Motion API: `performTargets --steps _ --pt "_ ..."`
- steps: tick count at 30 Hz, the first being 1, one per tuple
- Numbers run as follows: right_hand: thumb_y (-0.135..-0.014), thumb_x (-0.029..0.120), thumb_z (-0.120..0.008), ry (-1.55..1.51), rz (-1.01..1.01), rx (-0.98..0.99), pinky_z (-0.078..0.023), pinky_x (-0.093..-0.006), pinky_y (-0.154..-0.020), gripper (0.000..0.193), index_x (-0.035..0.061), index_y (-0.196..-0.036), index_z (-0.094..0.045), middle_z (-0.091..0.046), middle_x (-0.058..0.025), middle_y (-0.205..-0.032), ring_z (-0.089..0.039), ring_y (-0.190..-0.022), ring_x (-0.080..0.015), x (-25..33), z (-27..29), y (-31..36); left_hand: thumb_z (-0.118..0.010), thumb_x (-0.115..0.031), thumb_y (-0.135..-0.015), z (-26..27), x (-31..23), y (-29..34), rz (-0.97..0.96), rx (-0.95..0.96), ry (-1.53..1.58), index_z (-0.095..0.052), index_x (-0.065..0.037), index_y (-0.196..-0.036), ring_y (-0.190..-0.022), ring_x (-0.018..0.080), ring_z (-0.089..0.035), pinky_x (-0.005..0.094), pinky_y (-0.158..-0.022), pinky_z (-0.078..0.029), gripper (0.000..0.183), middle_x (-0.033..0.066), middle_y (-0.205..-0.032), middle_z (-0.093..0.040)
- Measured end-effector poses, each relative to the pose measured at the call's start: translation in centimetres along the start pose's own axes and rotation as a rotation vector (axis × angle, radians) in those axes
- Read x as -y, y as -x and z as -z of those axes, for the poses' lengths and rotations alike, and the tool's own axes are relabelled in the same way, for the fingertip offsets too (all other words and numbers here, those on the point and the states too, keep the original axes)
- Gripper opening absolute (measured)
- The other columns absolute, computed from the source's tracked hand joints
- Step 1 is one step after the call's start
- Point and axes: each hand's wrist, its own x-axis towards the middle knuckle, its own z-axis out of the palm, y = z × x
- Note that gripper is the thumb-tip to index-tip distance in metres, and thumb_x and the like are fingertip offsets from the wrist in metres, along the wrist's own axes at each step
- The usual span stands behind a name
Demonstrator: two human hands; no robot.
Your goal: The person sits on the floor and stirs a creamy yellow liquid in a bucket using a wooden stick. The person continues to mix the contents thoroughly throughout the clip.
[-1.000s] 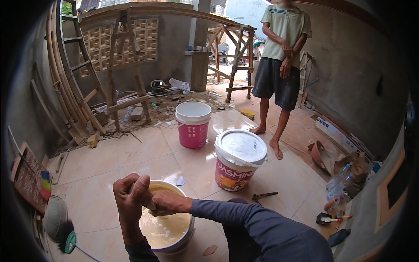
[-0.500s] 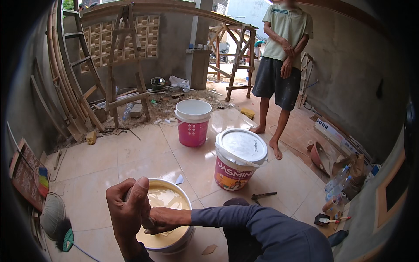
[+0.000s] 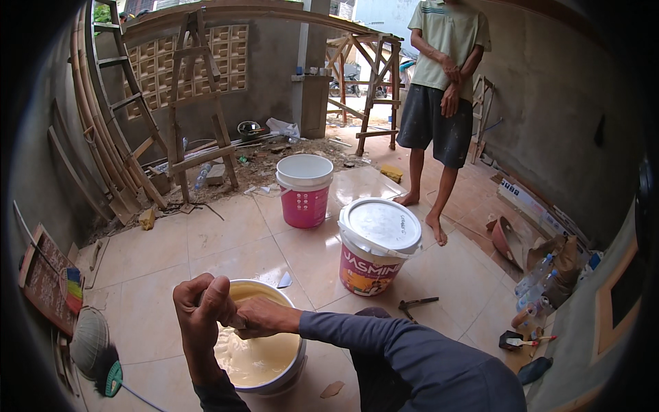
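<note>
Both my hands are closed round a stirring stick (image 3: 237,321), of which only short bits show. My left hand (image 3: 200,305) grips it at the top, thumb up. Lower and to the right, my right hand (image 3: 266,318) wraps it, the forearm reaching across from the right. Beneath them stands a white bucket (image 3: 302,353) of cream-coloured paint (image 3: 250,357), its surface rippled. The stick's lower end is hidden by my hands and the paint. Beyond, a lidded paint bucket (image 3: 381,223) stands upright, and an open pink-and-white bucket (image 3: 304,199) is farther back.
A hammer (image 3: 417,303) lies on the tiles right of my bucket. Brushes (image 3: 525,341) and plastic bottles (image 3: 535,285) line the right wall. A barefoot person (image 3: 439,103) stands beyond the lidded bucket. Wooden trestles (image 3: 199,110) and a ladder (image 3: 120,75) stand at the back left.
Both hands have shifted; the right hand and the stick have moved up toward the bucket's far side. The paint's surface ripples have changed. The person opposite stays in place.
</note>
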Motion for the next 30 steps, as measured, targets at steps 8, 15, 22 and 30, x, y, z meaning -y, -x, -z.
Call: performTargets --steps 8,15,22,30 --pt "-0.078 0.023 -0.072 -0.158 0.072 0.049 -0.052 -0.0504 -0.07 0.025 0.0055 -0.09 -0.059 -0.066 -0.0172 -0.083 -0.066 -0.077 -0.0425 1.6 -1.4 2.1 -0.066 -0.02 -0.102 -0.4 -2.8 0.8 0.034 -0.066 0.077 -0.051 -0.006 -0.062 -0.039 0.0092 -0.043 0.0268 -0.037 -0.035 0.046 0.0008 -0.05 -0.046" --pt "-0.086 0.022 -0.07 -0.184 0.153 -0.054 -0.051 -0.0521 -0.067 0.022 0.0054 -0.093 -0.057 -0.067 -0.0182 -0.081 -0.065 -0.076 -0.0443 1.8 -4.5 0.4 -0.072 -0.022 -0.098 -2.1 -3.7 1.2 0.143 -0.066 -0.14 -0.054 -0.002 -0.062 -0.045 0.0051 -0.042 0.0251 -0.041 -0.032 0.045 -0.0015 -0.051 -0.047" --pt "-0.083 0.016 -0.071 -0.071 0.089 -0.144 -0.052 -0.052 -0.069 0.021 0.0066 -0.097 -0.058 -0.068 -0.0176 -0.083 -0.066 -0.079 -0.0428 -1.3 -5.1 -1.8 -0.074 -0.022 -0.097 -1.4 -0.8 0.4 0.045 -0.005 -0.248 -0.057 -0.001 -0.063 -0.047 0.0048 -0.043 0.0252 -0.044 -0.032 0.043 -0.0022 -0.052 -0.049" --pt "-0.077 0.017 -0.071 0.131 -0.02 0.022 -0.05 -0.0509 -0.071 0.02 0.0053 -0.09 -0.061 -0.066 -0.0177 -0.083 -0.065 -0.08 -0.0417 0.5 0.1 -0.3 -0.066 -0.024 -0.103 2.0 0.8 0.4 -0.076 0.048 0.198 -0.049 -0.007 -0.067 -0.041 0.0096 -0.042 0.0276 -0.039 -0.036 0.043 0.0016 -0.051 -0.045"
